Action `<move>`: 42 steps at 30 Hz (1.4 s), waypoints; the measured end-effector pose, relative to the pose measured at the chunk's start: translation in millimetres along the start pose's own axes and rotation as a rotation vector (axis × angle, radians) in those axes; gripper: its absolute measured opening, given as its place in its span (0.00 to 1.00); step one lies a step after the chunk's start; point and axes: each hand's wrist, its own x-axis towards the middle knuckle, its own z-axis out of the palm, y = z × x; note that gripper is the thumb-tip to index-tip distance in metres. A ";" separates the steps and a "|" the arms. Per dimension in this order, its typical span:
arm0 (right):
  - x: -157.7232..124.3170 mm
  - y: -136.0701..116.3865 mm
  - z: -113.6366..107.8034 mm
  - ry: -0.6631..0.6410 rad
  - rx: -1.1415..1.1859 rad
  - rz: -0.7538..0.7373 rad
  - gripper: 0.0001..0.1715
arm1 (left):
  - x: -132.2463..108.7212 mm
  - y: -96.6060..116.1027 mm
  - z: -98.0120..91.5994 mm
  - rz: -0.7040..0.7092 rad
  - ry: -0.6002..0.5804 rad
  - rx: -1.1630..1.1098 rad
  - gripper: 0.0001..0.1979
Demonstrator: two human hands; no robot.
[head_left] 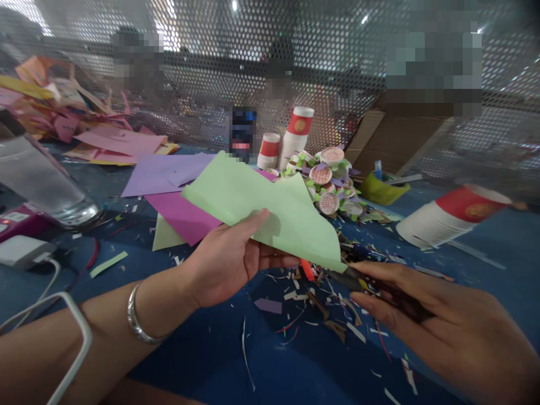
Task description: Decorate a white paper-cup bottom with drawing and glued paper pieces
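My left hand, with a silver bangle at the wrist, grips a light green sheet of paper. The thumb presses on top and the fingers lie underneath. The sheet is bent and its right corner points down. My right hand closes around dark-handled scissors, whose tips are at that corner. Part of the blades is hidden by the paper and by shadow. Beneath the hands, many paper scraps are scattered over the blue table. Purple sheets and a magenta sheet lie behind my left hand.
Stacked red-and-white paper cups lean at right; more cups stand behind. Near them is a heap of decorated cup pieces. A drinking glass, white charger and cable are left. Perforated metal screen closes the back.
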 end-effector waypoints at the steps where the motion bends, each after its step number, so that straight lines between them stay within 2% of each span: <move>1: 0.2 -0.2 -0.1 0.003 -0.004 -0.009 0.23 | -0.2 0.0 0.5 -0.001 -0.002 -0.003 0.16; 18: 0.4 0.2 0.5 -0.002 0.017 0.009 0.22 | 0.5 -0.7 0.7 -0.027 0.004 -0.012 0.16; 31: 0.1 -2.5 -1.8 0.008 0.006 -0.023 0.20 | -0.9 -2.6 5.0 -0.005 0.066 0.000 0.16; 42: -0.1 -4.2 0.9 0.025 -0.043 -0.092 0.19 | -2.9 -8.9 6.9 -0.014 0.035 -0.026 0.16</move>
